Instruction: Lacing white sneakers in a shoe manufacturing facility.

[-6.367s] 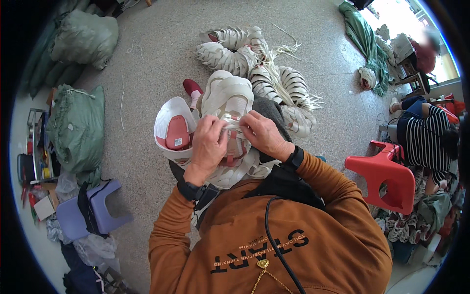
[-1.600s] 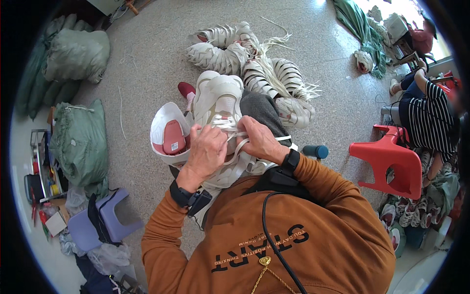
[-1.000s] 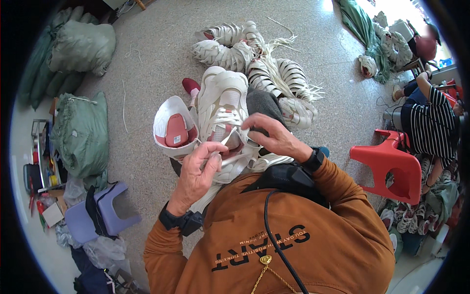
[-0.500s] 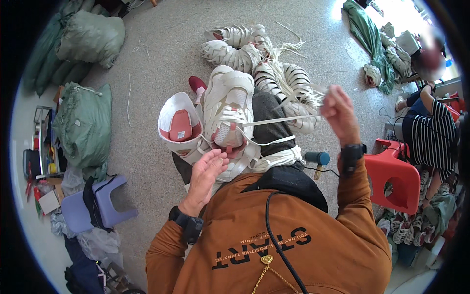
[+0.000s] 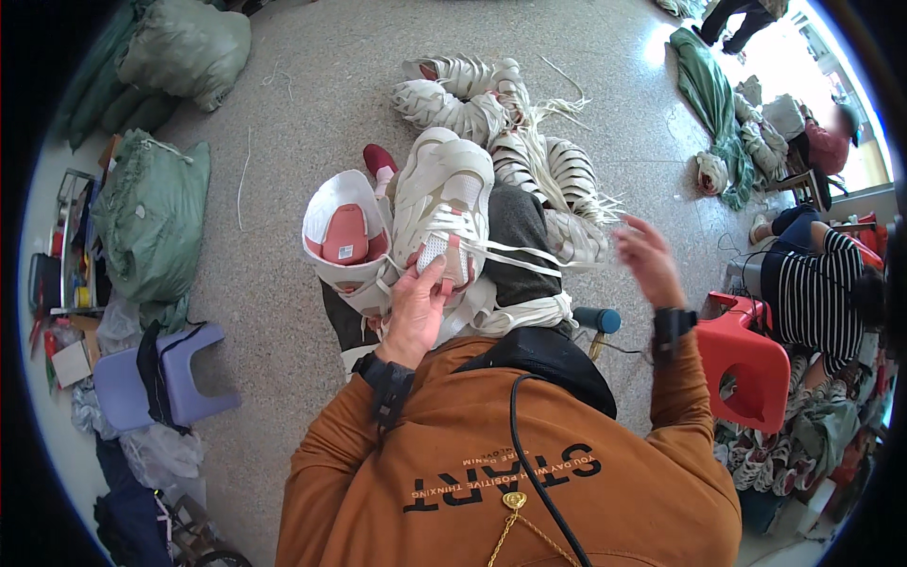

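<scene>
A white sneaker with pink trim lies on my lap, toe pointing away from me. My left hand grips it at the tongue and opening. White laces run from the shoe to the right across my dark trousers. My right hand hovers to the right of the shoe, blurred, fingers spread, with nothing clearly in it. A second white sneaker with a pink insole leans against my left knee, its opening facing up.
A pile of white sneakers with loose laces lies on the floor ahead. Green sacks sit at the left, with a purple stool nearer me. At the right are a red stool and a seated person in a striped shirt.
My right hand drew a lace out up and to the right, then dropped lower and spread its fingers. My left hand stayed on the shoe's tongue.
</scene>
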`<state>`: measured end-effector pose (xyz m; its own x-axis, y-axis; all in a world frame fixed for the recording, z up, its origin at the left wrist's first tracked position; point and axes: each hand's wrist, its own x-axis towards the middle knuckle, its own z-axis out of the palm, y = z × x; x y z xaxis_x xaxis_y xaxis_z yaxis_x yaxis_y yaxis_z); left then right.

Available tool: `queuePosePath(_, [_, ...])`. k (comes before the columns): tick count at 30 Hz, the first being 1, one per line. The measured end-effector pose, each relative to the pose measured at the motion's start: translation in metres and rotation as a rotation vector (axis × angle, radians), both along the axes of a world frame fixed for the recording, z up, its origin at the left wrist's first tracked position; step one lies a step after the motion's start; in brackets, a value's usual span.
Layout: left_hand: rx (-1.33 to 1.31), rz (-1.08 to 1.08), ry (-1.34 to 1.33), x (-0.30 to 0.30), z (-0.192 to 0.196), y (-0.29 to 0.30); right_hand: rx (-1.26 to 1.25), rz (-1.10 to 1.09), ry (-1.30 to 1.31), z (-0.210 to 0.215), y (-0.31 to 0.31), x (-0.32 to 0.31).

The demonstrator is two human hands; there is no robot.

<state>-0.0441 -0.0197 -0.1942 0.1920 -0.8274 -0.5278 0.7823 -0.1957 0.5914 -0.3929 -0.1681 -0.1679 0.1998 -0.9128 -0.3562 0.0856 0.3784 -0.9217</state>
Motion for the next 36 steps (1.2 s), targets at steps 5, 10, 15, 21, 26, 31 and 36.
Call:
queuePosePath(5, [-0.013, 0.024, 0.050, -0.004, -0.014, -0.006, 0.016, 0.525, -0.118, 0.022, 0.032, 0.142])
queuePosePath(10, [-0.033, -0.077, 0.115, 0.006, -0.017, -0.006, 0.015, 0.668, 0.098, 0.005, 0.038, 0.185])
queuePosePath(15, [-0.058, -0.095, 0.148, 0.008, -0.013, -0.006, -0.194, 0.650, 0.233, 0.011, 0.042, 0.189])
queuePosePath(21, [-0.054, -0.106, 0.133, 0.009, -0.016, -0.004, -0.055, 0.589, 0.168, 0.002, 0.038, 0.194])
queuePosePath(26, [-0.068, -0.127, 0.102, 0.010, -0.017, -0.003, -0.140, 0.661, 0.320, 0.004, 0.033, 0.198])
queuePosePath(31, [-0.087, -0.065, 0.034, 0.002, -0.016, -0.002, -0.098, 0.719, 0.342, 0.011, 0.024, 0.201])
queuePosePath(36, [-0.110, -0.059, -0.011, 0.003, -0.014, -0.001, -0.652, 0.777, 0.503, 0.014, 0.024, 0.203])
